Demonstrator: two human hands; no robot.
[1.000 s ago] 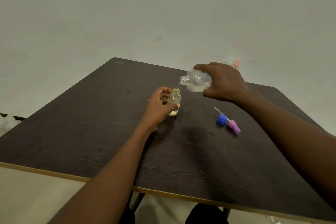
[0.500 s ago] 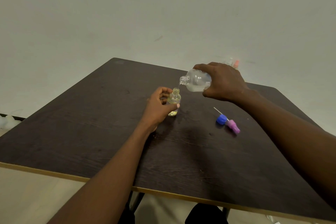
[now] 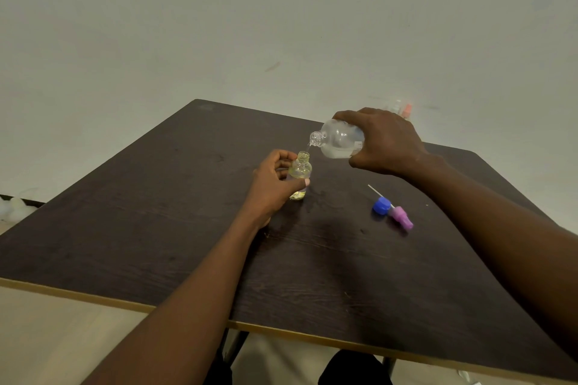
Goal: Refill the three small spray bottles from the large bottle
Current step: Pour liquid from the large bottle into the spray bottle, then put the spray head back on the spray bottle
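The small spray bottle point(image 3: 299, 172) was held upright on the bench point(image 3: 156, 228) by the left hand point(image 3: 272, 187), its fingers point(image 3: 289, 156) curled round it; the tilted large bottle point(image 3: 339, 142) was gripped above its mouth by the right hand point(image 3: 386, 142).

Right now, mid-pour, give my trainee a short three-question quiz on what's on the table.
1. True or false: the small bottle held by the left hand has its cap on.
2. Which hand tilts the large bottle over it? A) left hand B) right hand C) neither
3. Fill in: on the table, the blue cap lies beside a ___ spray top.
Key: 1 false; 2 B; 3 purple.
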